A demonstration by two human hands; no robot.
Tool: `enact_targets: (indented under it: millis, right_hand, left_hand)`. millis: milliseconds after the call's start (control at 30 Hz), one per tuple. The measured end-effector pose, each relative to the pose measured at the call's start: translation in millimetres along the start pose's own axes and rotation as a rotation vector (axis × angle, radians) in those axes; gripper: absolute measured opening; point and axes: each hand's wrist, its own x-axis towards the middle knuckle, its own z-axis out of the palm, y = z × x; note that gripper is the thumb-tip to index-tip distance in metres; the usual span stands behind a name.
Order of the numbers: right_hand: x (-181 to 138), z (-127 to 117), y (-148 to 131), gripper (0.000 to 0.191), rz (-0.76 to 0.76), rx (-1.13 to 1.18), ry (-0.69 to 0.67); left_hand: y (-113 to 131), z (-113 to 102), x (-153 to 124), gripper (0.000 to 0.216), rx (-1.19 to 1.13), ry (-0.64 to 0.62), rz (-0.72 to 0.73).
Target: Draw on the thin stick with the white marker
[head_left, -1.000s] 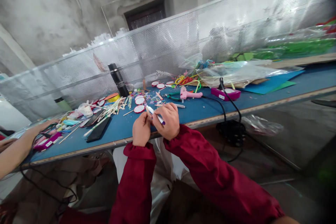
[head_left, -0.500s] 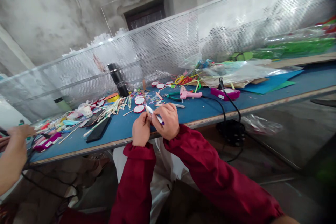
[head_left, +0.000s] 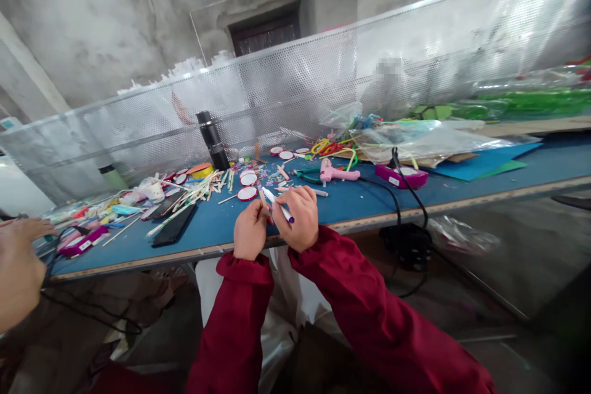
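My left hand [head_left: 250, 233] is closed round the lower end of a flat wooden craft stick [head_left: 262, 195], which points up and away from me. My right hand [head_left: 300, 220] grips a white marker pen [head_left: 269, 194] with a purple end, its tip close to the stick; I cannot tell whether they touch. Both hands are at the table's front edge. Just beyond them lie white discs with red rims [head_left: 247, 193]. Right of these are a pink glue gun [head_left: 340, 172], pliers with green handles [head_left: 308, 176] and a pale pen-like rod [head_left: 319, 192].
A black bottle [head_left: 213, 143] stands by the mesh partition [head_left: 295, 86]. Thin sticks and a black phone [head_left: 174, 228] lie to the left. Another person's hand [head_left: 21, 265] is at far left. A purple box [head_left: 401, 176] with cables and plastic bags [head_left: 429, 135] lie right.
The view has shifted slightly. My hands keep the stick and the marker in nearly the same place. The other person's hand at the left has moved a little.
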Motion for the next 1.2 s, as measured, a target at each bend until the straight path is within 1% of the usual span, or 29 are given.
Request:
enact_targets:
  millis: [167, 233, 367, 433, 533, 600, 700, 767, 867, 933, 1033, 1133, 1200]
  right_hand:
    - [-1.2, -2.6, 0.9, 0.011, 0.088, 0.021, 0.096]
    - [-2.0, -5.0, 0.8, 0.01, 0.104, 0.03, 0.108]
    - [1.4, -12.8, 3.0, 0.014, 0.026, 0.04, 0.06]
    - [4.9, -17.2, 5.5, 0.017, -0.003, 0.031, 0.051]
    - [9.0, -21.8, 8.5, 0.019, 0.021, 0.008, 0.014]
    - [10.1, -23.1, 8.3, 0.02, 0.034, -0.019, -0.041]
    - [9.9, -22.8, 4.3, 0.025, 0.047, -0.083, -0.103]
    - [9.8, -22.1, 0.8, 0.028, 0.039, -0.083, -0.163]
    - [10.5, -20.7, -1.6, 0.023, -0.014, -0.039, -0.273]
    - [10.8, -19.3, -0.1, 0.024, -0.027, -0.044, -0.309]
    - [9.3, -16.1, 4.2, 0.032, 0.003, -0.078, -0.288]
    - [4.3, -13.6, 8.3, 0.037, 0.051, -0.152, -0.266]
    - [-0.6, -13.7, 11.0, 0.038, 0.053, -0.186, -0.257]
  left_hand:
    - [0.9, -0.4, 3.6, 0.018, -0.057, -0.029, -0.075]
    - [0.6, -1.3, 5.1, 0.017, -0.072, -0.037, -0.083]
    - [3.6, -5.1, 6.4, 0.018, -0.144, -0.062, -0.108]
    - [6.8, -7.5, 5.9, 0.019, -0.214, -0.078, -0.157]
    - [11.4, -10.2, 4.9, 0.024, -0.269, -0.079, -0.235]
    - [13.6, -11.2, 5.0, 0.025, -0.285, -0.101, -0.274]
    - [15.5, -12.7, 6.6, 0.027, -0.316, -0.15, -0.326]
    - [15.6, -14.4, 8.9, 0.028, -0.335, -0.192, -0.345]
    - [12.7, -16.7, 13.9, 0.028, -0.352, -0.265, -0.391]
    - [8.4, -16.8, 18.1, 0.03, -0.366, -0.319, -0.416]
    - [0.0, -14.0, 23.3, 0.034, -0.447, -0.378, -0.46]
    - [-9.0, -10.2, 23.8, 0.046, -0.502, -0.397, -0.522]
    - [-14.8, -9.0, 21.2, 0.055, -0.486, -0.422, -0.535]
